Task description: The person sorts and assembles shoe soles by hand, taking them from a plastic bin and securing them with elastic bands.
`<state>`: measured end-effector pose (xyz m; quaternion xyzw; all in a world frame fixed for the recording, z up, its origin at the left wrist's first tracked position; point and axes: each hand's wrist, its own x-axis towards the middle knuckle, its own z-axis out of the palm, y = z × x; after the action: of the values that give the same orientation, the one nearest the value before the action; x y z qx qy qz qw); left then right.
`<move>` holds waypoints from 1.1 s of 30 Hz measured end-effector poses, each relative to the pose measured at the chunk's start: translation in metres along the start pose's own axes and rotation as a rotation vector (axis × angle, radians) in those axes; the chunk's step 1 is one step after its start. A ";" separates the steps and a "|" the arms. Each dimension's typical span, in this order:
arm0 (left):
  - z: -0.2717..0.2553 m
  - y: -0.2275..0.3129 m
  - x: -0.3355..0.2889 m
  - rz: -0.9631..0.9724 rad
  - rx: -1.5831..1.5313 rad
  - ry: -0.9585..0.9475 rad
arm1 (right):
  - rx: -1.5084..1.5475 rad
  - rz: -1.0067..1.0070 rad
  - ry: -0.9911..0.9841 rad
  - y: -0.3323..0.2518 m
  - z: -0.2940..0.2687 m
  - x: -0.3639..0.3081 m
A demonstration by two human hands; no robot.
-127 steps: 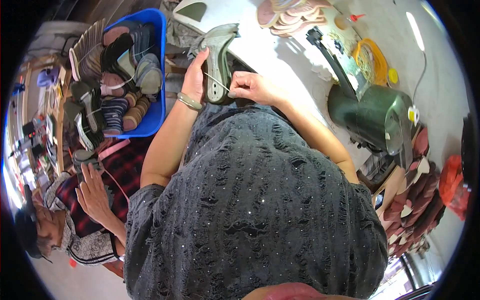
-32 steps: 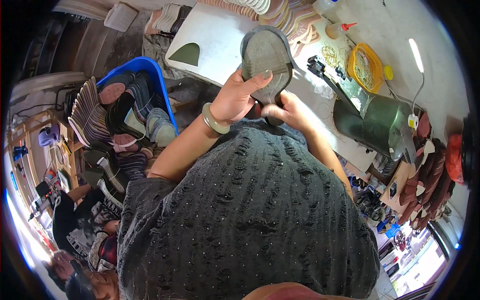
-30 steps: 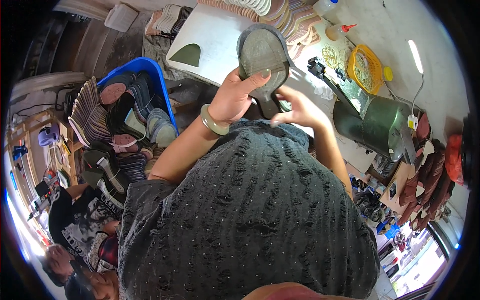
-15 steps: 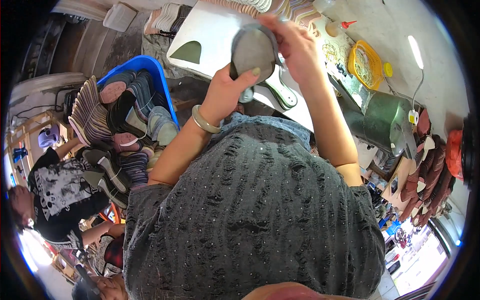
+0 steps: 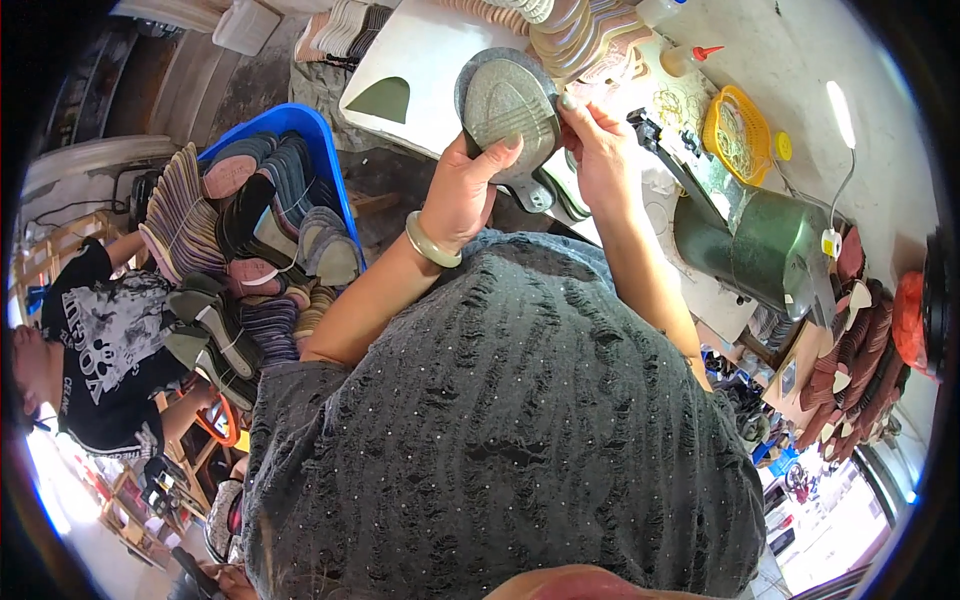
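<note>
My left hand (image 5: 460, 190) grips a grey shoe sole (image 5: 512, 105), its thumb lying across the face. The sole is tilted over the white table, with a paler ribbed pad in the middle and a darker band round the broad far end. A narrow dark end with a small shiny spot points toward me. Thumb and fingers of my right hand (image 5: 603, 150) are pinched together at the sole's right edge. Partly hidden behind my hands, another dark-edged sole (image 5: 568, 185) lies on the table.
On the white table (image 5: 435, 55) stand stacked insoles (image 5: 580, 40), a red-tipped bottle (image 5: 690, 58) and a yellow basket (image 5: 738, 135). A green machine (image 5: 750, 240) stands right. Left, a blue tub (image 5: 335, 180) holds bundled soles, with a person (image 5: 110, 350) beyond.
The sole has turned so its ribbed face shows more fully. My right hand has come down from the far end to its right edge, and its fingers have drawn together.
</note>
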<state>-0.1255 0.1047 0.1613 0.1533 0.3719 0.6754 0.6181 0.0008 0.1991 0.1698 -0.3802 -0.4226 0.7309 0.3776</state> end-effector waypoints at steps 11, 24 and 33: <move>0.016 -0.005 -0.006 0.236 0.113 0.198 | -0.351 -0.220 0.116 0.004 0.019 -0.005; 0.000 -0.017 -0.001 0.070 -0.066 0.153 | -0.726 -0.492 -0.013 0.014 -0.007 -0.022; 0.024 -0.022 0.005 0.033 0.453 -0.060 | 0.047 -0.143 -0.004 0.015 -0.033 -0.014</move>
<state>-0.0945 0.1159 0.1618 0.3142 0.4932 0.5797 0.5674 0.0323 0.1922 0.1474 -0.3385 -0.4321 0.7127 0.4368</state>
